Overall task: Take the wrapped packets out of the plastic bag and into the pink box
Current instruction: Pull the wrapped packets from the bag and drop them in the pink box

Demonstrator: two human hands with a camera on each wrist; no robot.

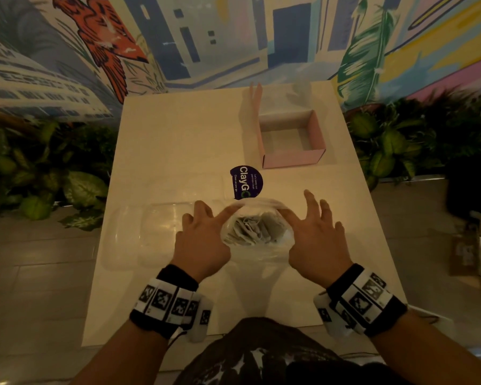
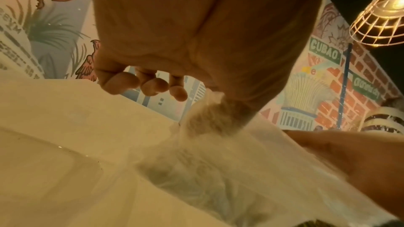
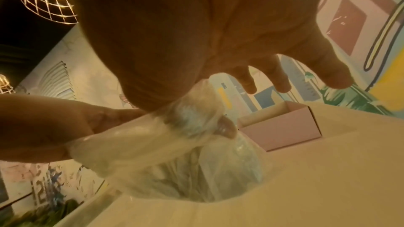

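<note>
A clear plastic bag (image 1: 261,252) stands on the white table (image 1: 178,134) near its front edge, its mouth stretched wide. Several grey-white wrapped packets (image 1: 250,229) lie inside it. My left hand (image 1: 206,237) pinches the bag's left rim between thumb and index finger, and in the left wrist view the other fingertips (image 2: 153,84) hang curled. My right hand (image 1: 314,237) pinches the right rim, its other fingers spread upward. The pink box (image 1: 292,158) sits open and empty at the back right; the right wrist view shows the pink box (image 3: 282,127) beyond the bag (image 3: 174,153).
A round purple sticker (image 1: 246,182) lies on the table between the bag and the box. A clear plastic tray (image 1: 150,234) rests left of the bag. Leafy plants (image 1: 53,176) flank the table on both sides. A painted wall stands behind.
</note>
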